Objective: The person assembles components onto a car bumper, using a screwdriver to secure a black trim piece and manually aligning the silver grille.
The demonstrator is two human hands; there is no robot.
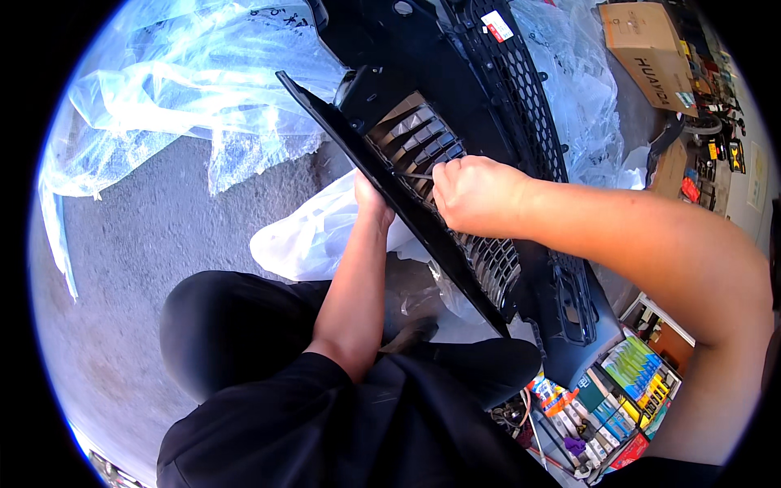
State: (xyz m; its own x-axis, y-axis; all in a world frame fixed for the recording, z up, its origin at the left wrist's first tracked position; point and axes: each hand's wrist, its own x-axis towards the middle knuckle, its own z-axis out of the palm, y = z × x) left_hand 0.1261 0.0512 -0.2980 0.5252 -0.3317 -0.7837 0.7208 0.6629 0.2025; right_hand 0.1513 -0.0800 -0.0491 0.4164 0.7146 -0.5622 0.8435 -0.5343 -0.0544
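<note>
A black car grille (498, 264) with a slatted mesh leans at a slant in front of me, its long glossy edge running from upper left to lower right. My left hand (373, 200) grips that edge from beneath, with most of its fingers hidden behind the panel. Above the mesh, my right hand (476, 195) is closed around a thin dark tool whose shaft (413, 175) points left toward the inner side of the edge. The tool's handle is covered by the fingers, so its exact kind cannot be made out. Behind the grille lies a large black bumper (439, 61).
Clear plastic wrapping (195, 89) spreads over the grey floor (146, 220) at left, with more beyond the bumper. A cardboard box (647, 53) stands far right. Near my right knee sits a crate (671, 382) of colourful packages and tools. White wrapping (305, 236) lies below my left hand.
</note>
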